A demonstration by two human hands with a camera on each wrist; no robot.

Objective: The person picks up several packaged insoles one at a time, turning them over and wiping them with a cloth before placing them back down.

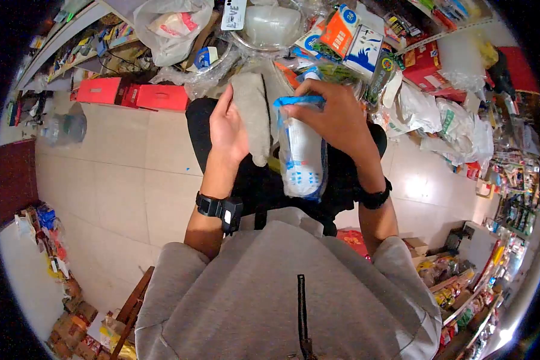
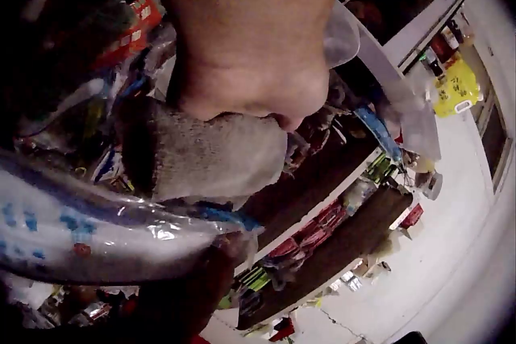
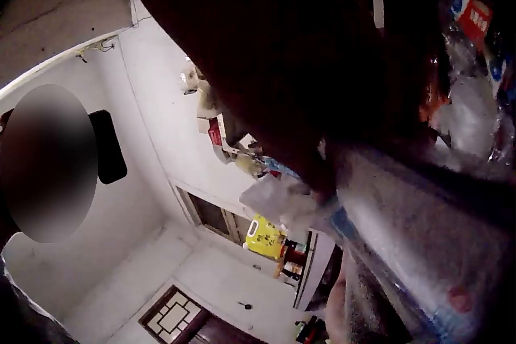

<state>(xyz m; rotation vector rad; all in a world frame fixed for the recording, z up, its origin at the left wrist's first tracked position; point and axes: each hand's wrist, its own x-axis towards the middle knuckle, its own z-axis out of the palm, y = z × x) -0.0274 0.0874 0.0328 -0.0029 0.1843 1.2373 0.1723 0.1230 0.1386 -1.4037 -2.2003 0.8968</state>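
A folded grey cloth (image 1: pixel 250 114) lies against the palm of my left hand (image 1: pixel 228 129), its fingers behind the cloth and the thumb along its edge. In the left wrist view the same cloth (image 2: pixel 214 157) hangs from the left hand (image 2: pixel 250 78). Beside it, my right hand (image 1: pixel 336 114) pinches the blue top edge of a clear plastic package (image 1: pixel 304 159), which holds something white with blue marks. The package (image 3: pixel 419 239) fills the lower right of the right wrist view, close beside the cloth.
Plastic bags (image 1: pixel 173 33) and packaged goods, among them an orange packet (image 1: pixel 340 31), are heaped in front of my knees. Red boxes (image 1: pixel 162 97) stand at the left on the tiled floor (image 1: pixel 114 162). Crowded shelves (image 1: pixel 513 204) line the right side.
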